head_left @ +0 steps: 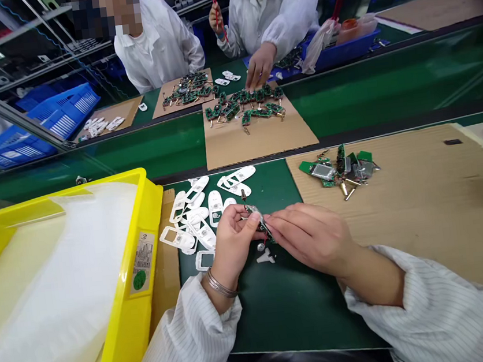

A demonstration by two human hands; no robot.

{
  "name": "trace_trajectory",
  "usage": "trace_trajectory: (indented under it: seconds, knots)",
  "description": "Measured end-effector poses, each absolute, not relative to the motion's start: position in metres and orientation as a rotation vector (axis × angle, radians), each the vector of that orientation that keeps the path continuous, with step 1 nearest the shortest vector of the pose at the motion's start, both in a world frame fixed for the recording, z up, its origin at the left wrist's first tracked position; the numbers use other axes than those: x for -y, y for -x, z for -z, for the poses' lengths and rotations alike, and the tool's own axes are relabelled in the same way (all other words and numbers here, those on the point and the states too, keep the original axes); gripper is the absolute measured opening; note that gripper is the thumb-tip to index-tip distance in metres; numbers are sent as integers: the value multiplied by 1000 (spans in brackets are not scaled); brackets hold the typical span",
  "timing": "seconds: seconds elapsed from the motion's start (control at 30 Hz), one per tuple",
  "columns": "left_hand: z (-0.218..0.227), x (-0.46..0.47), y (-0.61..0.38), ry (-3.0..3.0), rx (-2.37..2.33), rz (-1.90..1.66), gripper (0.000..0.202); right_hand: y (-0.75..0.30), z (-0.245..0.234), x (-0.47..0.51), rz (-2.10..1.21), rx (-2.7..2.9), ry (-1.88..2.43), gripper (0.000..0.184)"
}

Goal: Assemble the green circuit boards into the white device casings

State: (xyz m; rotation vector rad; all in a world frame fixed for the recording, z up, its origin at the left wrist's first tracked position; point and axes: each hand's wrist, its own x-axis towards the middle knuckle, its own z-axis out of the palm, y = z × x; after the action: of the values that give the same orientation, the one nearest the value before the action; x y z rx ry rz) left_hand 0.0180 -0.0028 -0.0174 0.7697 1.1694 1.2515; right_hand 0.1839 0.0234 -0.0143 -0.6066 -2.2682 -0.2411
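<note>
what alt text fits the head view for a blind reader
The left hand and right hand pinch a small silver-and-green circuit module over a green mat. White plastic casings and a yellow plastic tray lie to the left, green circuit boards on brown cardboard to the right.

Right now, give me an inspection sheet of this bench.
Surface: green work mat, with a cardboard sheet to its right.
Job's things: small circuit module at the fingertips; white plastic casings piled on the mat; green circuit boards heaped on the cardboard.
Clutter: small white plastic piece on the mat.
Hands: left hand and right hand both pinch the module.
Cables: short red wire at the module, hard to make out.
Surroundings: yellow tray lined with white sheeting at left; green conveyor belt ahead; two co-workers beyond it.
</note>
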Motion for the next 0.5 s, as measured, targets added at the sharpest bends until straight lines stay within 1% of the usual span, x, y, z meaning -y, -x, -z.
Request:
trace_trajectory:
  seconds: [0.07,0.17,0.23,0.3,0.5]
  knots:
    - [19,2,-19,-784,-1222,-1267,38,-183,15,-23,286,2274,621,16]
    - [19,1,-19,-828,-1296,-1252,37,-182,16,-23,298,2283,650,6]
    - [18,1,-19,-859,-1335,-1233,36,-180,18,-24,264,2285,670,9]
    - [17,1,-19,-867,-1354,-1212,36,-179,19,-24,168,2252,708,13]
    - [13,2,-19,-853,-1266,-1187,35,-174,15,-23,-295,1998,867,12]
